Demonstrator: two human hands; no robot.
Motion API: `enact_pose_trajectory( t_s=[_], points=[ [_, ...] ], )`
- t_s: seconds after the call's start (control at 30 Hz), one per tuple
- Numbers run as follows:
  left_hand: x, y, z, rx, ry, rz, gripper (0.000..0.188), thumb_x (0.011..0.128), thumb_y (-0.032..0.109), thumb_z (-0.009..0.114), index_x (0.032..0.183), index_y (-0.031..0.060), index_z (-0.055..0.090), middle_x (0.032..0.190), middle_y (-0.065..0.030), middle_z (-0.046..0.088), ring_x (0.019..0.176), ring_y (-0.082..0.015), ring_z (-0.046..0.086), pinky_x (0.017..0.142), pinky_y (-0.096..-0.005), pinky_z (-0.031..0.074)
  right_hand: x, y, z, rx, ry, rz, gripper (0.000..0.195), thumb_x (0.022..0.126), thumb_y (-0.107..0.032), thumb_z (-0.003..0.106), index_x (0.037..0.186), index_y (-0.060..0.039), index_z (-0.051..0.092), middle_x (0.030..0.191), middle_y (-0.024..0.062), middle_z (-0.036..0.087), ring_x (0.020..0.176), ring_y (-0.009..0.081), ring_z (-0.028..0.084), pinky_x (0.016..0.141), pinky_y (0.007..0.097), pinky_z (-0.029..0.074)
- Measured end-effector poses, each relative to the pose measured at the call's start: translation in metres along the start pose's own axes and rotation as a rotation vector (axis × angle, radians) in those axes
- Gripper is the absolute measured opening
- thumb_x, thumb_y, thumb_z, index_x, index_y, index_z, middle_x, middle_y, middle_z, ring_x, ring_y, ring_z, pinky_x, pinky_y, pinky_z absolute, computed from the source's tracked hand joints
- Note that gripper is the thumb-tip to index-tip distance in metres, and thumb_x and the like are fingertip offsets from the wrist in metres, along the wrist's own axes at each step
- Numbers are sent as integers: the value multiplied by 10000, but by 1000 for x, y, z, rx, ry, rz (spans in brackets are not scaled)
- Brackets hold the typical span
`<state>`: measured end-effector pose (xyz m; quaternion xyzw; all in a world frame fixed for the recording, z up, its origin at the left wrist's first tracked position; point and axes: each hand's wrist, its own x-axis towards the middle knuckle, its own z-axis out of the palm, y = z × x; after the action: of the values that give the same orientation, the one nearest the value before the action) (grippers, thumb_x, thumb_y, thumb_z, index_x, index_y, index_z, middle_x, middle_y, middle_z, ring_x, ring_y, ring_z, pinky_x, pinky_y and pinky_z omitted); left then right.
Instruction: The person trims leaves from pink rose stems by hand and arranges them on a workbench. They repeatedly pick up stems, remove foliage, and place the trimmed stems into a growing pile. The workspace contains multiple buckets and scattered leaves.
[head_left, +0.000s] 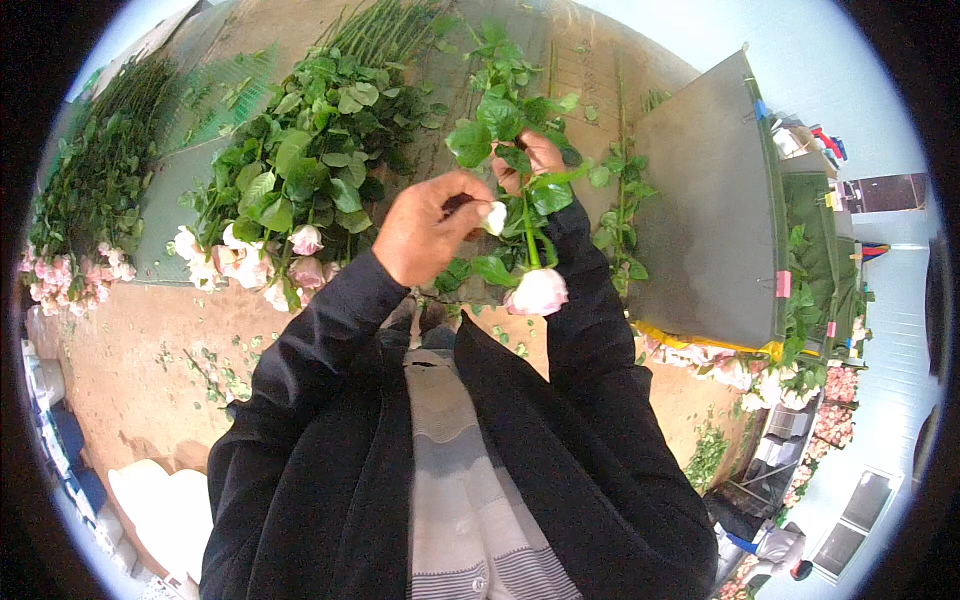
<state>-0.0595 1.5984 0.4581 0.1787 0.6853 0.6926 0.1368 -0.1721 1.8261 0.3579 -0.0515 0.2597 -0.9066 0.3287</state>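
My right hand (534, 159) grips the leafy stem of a single pale pink rose (538, 292), whose bloom hangs toward my body. Leaves hide part of the fingers. Just left of that stem, my left hand (433, 225) pinches a small white petal (493, 218) between thumb and fingertips, apart from the bloom. To the left of my hands, a large heap of cut roses (300, 157) lies on the table (439, 142), blooms toward me and stems pointing away. Right of my right hand lies another leafy stem (624, 195).
A grey panel (701, 202) with clips and a yellow lower edge stands at the right, with pink roses (739, 371) below it. Another rose bunch (82, 270) lies far left, beside green mesh (225, 101). Fallen leaves litter the floor (157, 360). A person (780, 546) is at lower right.
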Motion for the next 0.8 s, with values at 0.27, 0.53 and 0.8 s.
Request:
enact_pose_trajectory(
  t_s=[0.27, 0.53, 0.8],
  points=[
    [-84, -24, -59, 568, 63, 78, 119, 854, 69, 584, 950, 7, 618, 838, -150, 633, 750, -305, 635, 675, -345, 499, -5, -6, 32, 264, -133, -225, 197, 933, -151, 509, 1008, 29, 534, 794, 78, 543, 636, 133, 520, 569, 250, 498],
    [-237, -34, -113, 1231, -67, -530, 139, 815, 185, 639, 869, 65, 686, 845, -147, 632, 780, -340, 625, 705, -438, 497, 14, -15, 25, 341, 9, -80, 212, 949, -175, 488, 1008, 17, 555, 800, 78, 559, 638, 134, 524, 559, 260, 494],
    [-146, 44, -32, 651, 163, 27, 160, 799, -6, 638, 958, 4, 647, 855, -141, 641, 730, -257, 636, 629, -315, 503, 50, 1, 49, 263, -89, 6, 197, 972, -166, 465, 982, 8, 558, 798, 64, 586, 661, 141, 551, 596, 268, 524]
  ],
)
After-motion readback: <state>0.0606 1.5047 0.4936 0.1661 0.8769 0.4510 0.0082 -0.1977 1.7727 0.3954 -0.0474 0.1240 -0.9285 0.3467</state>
